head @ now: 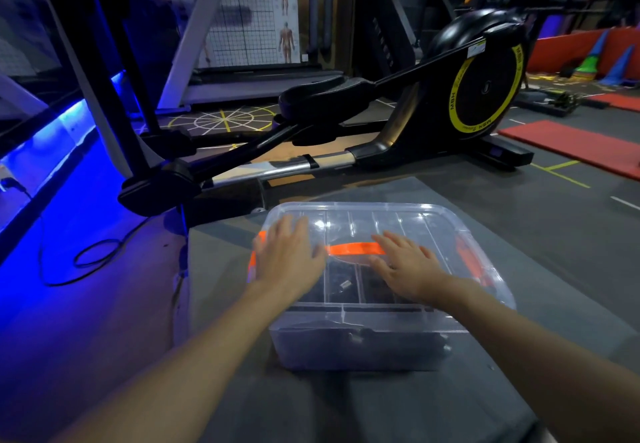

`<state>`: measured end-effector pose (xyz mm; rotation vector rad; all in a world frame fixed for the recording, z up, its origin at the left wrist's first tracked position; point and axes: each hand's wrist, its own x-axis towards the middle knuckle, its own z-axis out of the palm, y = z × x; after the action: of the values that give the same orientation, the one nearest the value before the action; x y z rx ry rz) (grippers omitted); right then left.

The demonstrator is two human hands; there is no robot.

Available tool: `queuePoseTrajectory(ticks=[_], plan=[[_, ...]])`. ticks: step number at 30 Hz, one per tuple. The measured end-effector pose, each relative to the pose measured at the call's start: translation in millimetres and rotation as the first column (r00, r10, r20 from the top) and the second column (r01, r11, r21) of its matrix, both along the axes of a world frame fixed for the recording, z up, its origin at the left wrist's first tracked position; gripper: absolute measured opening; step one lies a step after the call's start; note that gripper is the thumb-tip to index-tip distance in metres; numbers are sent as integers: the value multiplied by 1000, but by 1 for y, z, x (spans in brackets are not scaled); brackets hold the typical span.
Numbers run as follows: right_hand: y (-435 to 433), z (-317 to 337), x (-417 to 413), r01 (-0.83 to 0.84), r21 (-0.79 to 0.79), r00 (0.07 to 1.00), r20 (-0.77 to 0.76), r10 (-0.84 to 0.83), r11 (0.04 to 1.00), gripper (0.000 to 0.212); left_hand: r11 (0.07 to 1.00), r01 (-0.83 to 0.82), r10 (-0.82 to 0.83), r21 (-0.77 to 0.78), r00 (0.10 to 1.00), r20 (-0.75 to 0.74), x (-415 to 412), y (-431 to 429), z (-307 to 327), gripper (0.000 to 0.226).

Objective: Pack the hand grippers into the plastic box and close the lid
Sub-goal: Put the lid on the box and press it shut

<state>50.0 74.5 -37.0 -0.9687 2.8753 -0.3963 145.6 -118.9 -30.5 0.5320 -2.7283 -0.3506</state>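
Left hand (287, 257) and right hand (407, 267) lie flat on the clear ribbed plastic lid (408, 224) of the see-through plastic box (346, 352).
Inside the box, dark hand grippers (341, 286) with metal springs show through lid and front wall. Both hands are spread wide, fingers straight, palms on the lid either side of its orange strip handle (356, 248), holding nothing. Beyond the box stands a black elliptical trainer (485, 89) whose yellow-ringed wheel reads "MBH".

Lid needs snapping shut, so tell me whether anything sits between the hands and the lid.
Nothing visible does. The left hand and right hand both lie flat, directly on the clear lid, which already covers the plastic box.
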Motion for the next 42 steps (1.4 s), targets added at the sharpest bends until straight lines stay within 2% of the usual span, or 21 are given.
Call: queuePoseTrajectory(ticks=[3, 5, 6, 8, 10, 11, 14, 16, 20, 22, 27, 33, 36, 39, 42], plan=[[34, 3, -16, 174, -56, 983, -47, -176, 983, 56, 981, 185, -189, 52, 980, 69, -26, 41, 6, 56], [62, -1, -30, 359, -79, 929, -67, -364, 930, 56, 964, 261, -265, 46, 953, 147, -42, 69, 5, 59], [76, -3, -37, 453, -100, 889, -28, -457, 886, 57, 956, 289, -292, 44, 940, 175, -48, 82, 3, 61], [98, -5, -45, 613, -194, 786, 242, -569, 766, 70, 939, 338, -344, 65, 913, 218, -60, 108, -1, 62], [109, -13, -52, 728, -291, 660, 539, -523, 620, 79, 928, 366, -372, 77, 888, 268, -68, 127, -9, 65], [111, -17, -55, 755, -315, 622, 623, -475, 575, 75, 925, 376, -376, 58, 876, 304, -69, 132, -13, 67], [113, -31, -64, 773, -424, 607, 712, -353, 473, 69, 913, 408, -382, 7, 848, 367, -73, 132, -23, 72], [111, -32, -64, 753, -498, 648, 676, -353, 430, 64, 909, 416, -386, -3, 845, 369, -73, 129, -24, 73], [112, -27, -62, 630, -550, 776, 473, -417, 548, 20, 909, 416, -379, -23, 849, 368, -74, 131, -24, 72], [114, -27, -61, 615, -540, 787, 460, -411, 575, 15, 909, 417, -378, -30, 850, 368, -73, 131, -24, 72], [114, -27, -62, 600, -526, 799, 438, -413, 603, 20, 905, 423, -381, -39, 850, 363, -74, 130, -26, 73], [114, -25, -63, 571, -449, 819, 373, -436, 687, 19, 904, 427, -387, -32, 847, 366, -74, 130, -25, 72], [111, -22, -64, 529, -373, 848, 274, -455, 762, 17, 906, 423, -382, -33, 847, 369, -73, 130, -25, 72], [108, -19, -63, 519, -266, 854, 184, -486, 812, 24, 902, 430, -391, -33, 849, 356, -74, 130, -24, 69], [108, -23, -62, 452, -211, 892, 118, -437, 866, 29, 893, 450, -436, 22, 849, 298, -67, 119, -19, 60]])
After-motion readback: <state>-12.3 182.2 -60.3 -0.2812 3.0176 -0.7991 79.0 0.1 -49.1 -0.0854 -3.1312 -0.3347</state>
